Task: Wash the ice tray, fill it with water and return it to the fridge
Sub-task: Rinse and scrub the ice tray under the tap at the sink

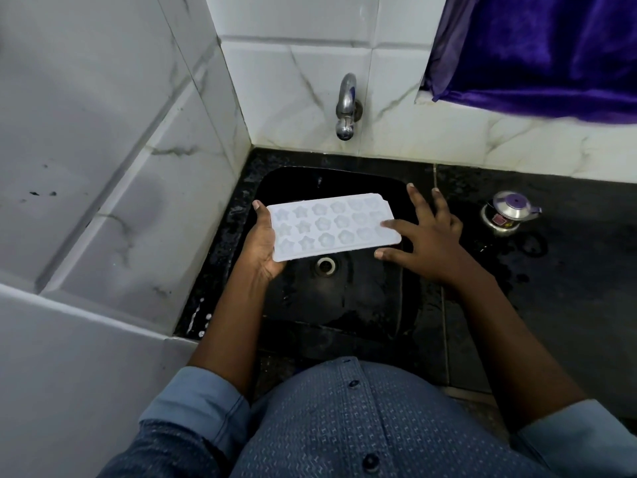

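A white ice tray [331,227] with star- and flower-shaped cells is held level over the black sink [365,298], cells facing up. My left hand [263,248] grips its left end from underneath. My right hand [425,236] is at the tray's right end with fingers spread; the forefinger lies on the tray's top and the thumb sits just below its edge. A steel tap [345,106] sticks out of the tiled wall above the sink; no water runs from it. The drain [325,264] shows under the tray.
Black wet counter [551,270] runs to the right of the sink, with a small steel lidded pot [510,212] on it. White marble tiles close in the left and back. A purple cloth [537,50] hangs at the upper right.
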{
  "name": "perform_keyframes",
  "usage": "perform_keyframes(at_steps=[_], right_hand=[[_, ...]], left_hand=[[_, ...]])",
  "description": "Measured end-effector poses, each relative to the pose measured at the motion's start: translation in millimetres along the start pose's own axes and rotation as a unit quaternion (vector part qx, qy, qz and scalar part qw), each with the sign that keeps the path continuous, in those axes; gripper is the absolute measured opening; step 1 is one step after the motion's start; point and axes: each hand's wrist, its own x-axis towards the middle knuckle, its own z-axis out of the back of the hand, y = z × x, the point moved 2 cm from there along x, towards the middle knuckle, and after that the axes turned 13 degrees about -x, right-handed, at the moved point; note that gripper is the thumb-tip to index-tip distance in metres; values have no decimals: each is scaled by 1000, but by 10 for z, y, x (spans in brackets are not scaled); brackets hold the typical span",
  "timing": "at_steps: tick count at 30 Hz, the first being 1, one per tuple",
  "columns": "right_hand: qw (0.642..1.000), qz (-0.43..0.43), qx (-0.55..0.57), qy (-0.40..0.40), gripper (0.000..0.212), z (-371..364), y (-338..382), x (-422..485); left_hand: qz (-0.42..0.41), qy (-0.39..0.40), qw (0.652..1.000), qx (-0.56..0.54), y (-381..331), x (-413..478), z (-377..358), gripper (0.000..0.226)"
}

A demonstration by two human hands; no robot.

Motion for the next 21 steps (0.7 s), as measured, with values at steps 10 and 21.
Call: perform_keyframes(at_steps=[10, 21], right_hand=[[1000, 5, 10, 2, 66, 65, 71, -3], [999, -29, 20, -16, 65, 102, 254, 10]], left_hand=[[3, 11, 1000, -8, -18, -16, -67, 89], [-7, 0, 1000, -5, -10, 39, -22, 91]])
